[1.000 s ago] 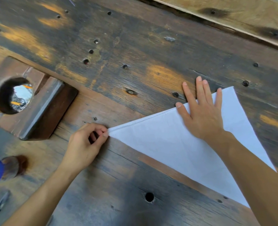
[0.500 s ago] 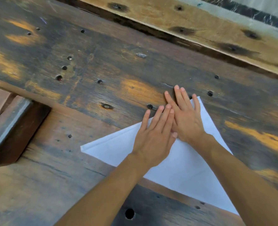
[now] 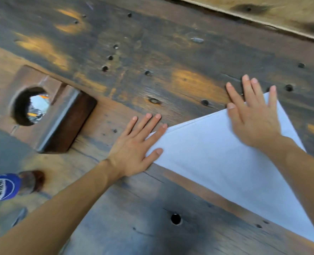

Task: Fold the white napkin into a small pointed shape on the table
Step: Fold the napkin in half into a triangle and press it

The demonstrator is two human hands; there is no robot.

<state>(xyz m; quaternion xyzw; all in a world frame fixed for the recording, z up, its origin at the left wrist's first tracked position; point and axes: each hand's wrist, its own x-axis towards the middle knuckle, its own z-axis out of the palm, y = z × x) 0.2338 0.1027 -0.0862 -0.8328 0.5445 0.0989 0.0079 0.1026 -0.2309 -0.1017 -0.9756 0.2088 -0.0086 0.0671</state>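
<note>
White napkin (image 3: 226, 162), already folded into a large triangle, lying flat on the worn wooden desk (image 3: 152, 52) in the right half of the frame; one corner points toward frame centre, a second lies near the upper right, and the third runs out toward the lower right edge. Left hand (image 3: 136, 148), fingers spread and palm down, presses the centre-pointing corner, with the thumb and forefinger on the cloth and the other fingers on bare wood. Right hand (image 3: 253, 118), likewise spread flat, bears on the upper corner, its fingertips extending past the napkin's edge onto the desk. Neither hand pinches anything. The napkin appears thin, light and limp: it should crease readily under a flat palm but is likely to slide on the wood or spring open if released, so each fold is best held down while a free corner is taken between thumb and forefinger. At frame left, a wooden block (image 3: 47, 111) with a round hole (image 3: 31, 105) sits on the desk; below it, at the lower left edge, a bottle with a blue label (image 3: 1, 188)
</note>
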